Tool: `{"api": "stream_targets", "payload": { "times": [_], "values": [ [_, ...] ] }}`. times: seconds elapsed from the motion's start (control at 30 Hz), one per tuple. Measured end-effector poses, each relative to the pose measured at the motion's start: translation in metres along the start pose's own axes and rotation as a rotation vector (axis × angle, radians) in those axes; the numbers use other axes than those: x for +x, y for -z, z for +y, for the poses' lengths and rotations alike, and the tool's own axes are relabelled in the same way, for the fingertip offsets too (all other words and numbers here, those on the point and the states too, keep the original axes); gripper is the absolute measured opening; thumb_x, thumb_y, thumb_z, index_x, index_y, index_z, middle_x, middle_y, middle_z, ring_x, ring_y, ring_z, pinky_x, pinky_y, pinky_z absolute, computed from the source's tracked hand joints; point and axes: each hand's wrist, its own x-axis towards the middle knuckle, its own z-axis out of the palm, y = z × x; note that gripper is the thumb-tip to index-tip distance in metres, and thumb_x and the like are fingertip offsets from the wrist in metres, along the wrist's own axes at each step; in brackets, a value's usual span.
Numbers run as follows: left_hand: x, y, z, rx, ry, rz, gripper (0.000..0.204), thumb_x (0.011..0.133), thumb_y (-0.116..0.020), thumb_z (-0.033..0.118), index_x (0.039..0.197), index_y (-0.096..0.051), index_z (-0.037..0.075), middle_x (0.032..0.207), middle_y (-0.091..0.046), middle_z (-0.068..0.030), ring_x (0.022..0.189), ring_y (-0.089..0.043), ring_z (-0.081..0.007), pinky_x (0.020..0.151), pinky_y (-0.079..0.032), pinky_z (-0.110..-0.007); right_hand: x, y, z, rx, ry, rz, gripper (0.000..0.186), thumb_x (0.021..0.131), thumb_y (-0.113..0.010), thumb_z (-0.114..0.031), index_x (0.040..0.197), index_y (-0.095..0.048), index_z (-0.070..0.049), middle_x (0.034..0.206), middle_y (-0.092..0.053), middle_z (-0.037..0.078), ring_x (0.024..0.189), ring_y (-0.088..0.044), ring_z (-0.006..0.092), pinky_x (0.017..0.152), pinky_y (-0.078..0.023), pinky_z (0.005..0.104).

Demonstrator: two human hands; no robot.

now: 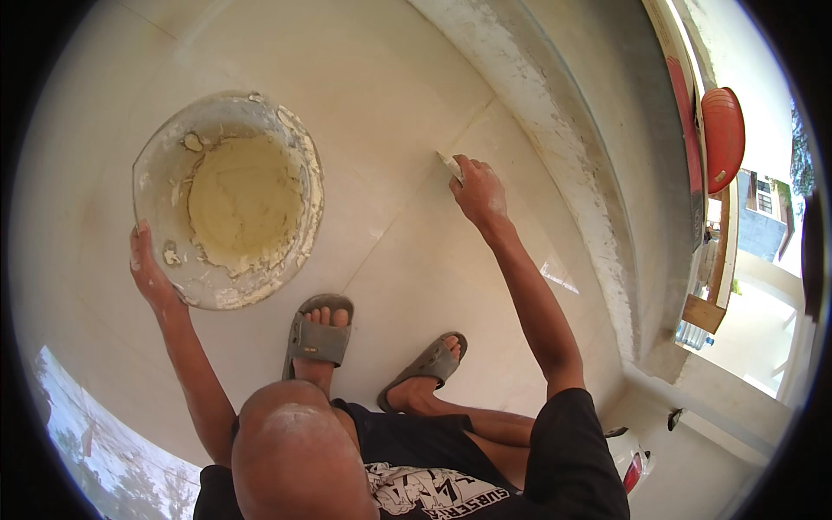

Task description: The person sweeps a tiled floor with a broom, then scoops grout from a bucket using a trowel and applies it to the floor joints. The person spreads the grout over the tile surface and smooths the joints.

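- Writing: the black shirt bears a white printed drawing with a line of white capital letters beneath it, legible.
- Marking: the strap of the left sandal carries a small tag, too small to read. The right sandal stands beside it, angled outward.
- Left hand: touching the lower left rim of the bucket; whether the fingers are clamped around it cannot be told.
- Right hand: closed on a small pale hand tool, its tip pointing up and left; held well apart from the bucket.
- Bucket position: on the left, ahead of the left sandal. Cream paste lies inside; dried lumps crust the rim and inner wall.
- Edges: a raised ledge with a chipped, whitish border curves down the right side, near the right hand but apart from it.
- Room: tiled floor spans the gap between bucket and right hand, crossed by a diagonal joint.
- Far right: a red rounded object and a wooden piece, beyond the ledge's border.
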Motion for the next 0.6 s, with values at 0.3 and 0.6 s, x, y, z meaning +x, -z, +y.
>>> {"api": "stream_targets", "payload": {
  "times": [0.3, 0.6],
  "values": [
    [0.002, 0.002, 0.000, 0.056, -0.008, 0.009, 0.043, 0.093, -0.054, 0.035, 0.120, -0.056, 0.002, 0.107, -0.060, -0.0124, 0.093, -0.061, -0.0224, 0.080, -0.050, -0.032, -0.061, -0.018, -0.038, 0.093, 0.098, 0.001, 0.036, 0.075, -0.069, -0.009, 0.109, -0.059, -0.007, 0.097, -0.065, 0.012, 0.093, -0.060, 0.0302, 0.079, -0.052, 0.0423],
    [0.002, 0.001, -0.002, -0.021, -0.018, 0.000, 0.040, 0.093, -0.055, 0.031, 0.119, -0.056, 0.001, 0.108, -0.060, -0.0117, 0.094, -0.060, -0.0216, 0.081, -0.050, -0.032, -0.078, 0.001, -0.042, 0.244, -0.046, -0.347, 0.028, 0.082, -0.062, -0.017, 0.107, -0.060, -0.003, 0.097, -0.066, 0.017, 0.093, -0.062, 0.0335, 0.077, -0.051, 0.0435]
  ]
}}
